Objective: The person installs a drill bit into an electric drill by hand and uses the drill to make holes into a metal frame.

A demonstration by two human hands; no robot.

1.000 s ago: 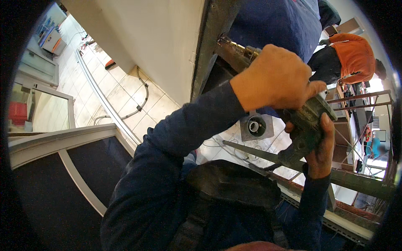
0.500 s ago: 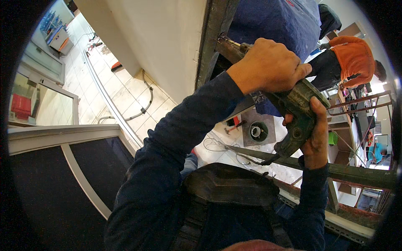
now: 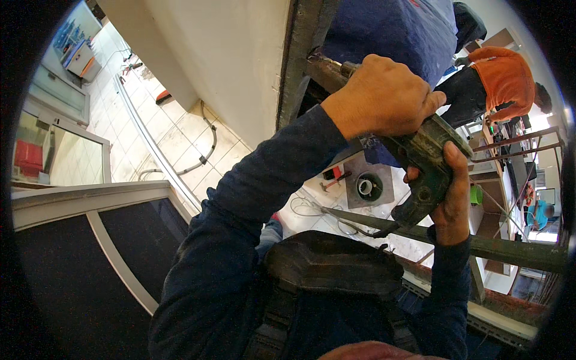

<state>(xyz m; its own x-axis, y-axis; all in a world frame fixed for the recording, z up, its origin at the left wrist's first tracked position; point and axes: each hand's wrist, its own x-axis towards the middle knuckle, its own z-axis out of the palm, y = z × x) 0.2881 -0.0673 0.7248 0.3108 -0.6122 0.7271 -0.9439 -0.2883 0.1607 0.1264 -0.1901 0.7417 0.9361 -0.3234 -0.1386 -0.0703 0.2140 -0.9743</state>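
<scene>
A worn dark green power drill (image 3: 433, 177) is held up in front of me with both hands. My left hand (image 3: 387, 99) is clenched over its front body. My right hand (image 3: 453, 201) wraps round the pistol grip from the right, fingers closed. The drill's front end points up and left toward a dark metal post (image 3: 295, 72) at the wall's edge. My left hand hides part of the front end, and whether a bit touches the metal I cannot tell. A cord runs from the bottom of the grip.
A person in blue clothing (image 3: 390, 36) is close beyond the drill; another in an orange top (image 3: 507, 78) bends farther right. A metal bar (image 3: 498, 251) crosses below my right hand. On the tiled floor lie a hammer (image 3: 336, 182) and a hose (image 3: 207, 150), beside a dark square (image 3: 384, 198).
My hands and the drill keep almost the same place and hold. The view has shifted very slightly. The person in orange has moved a little.
</scene>
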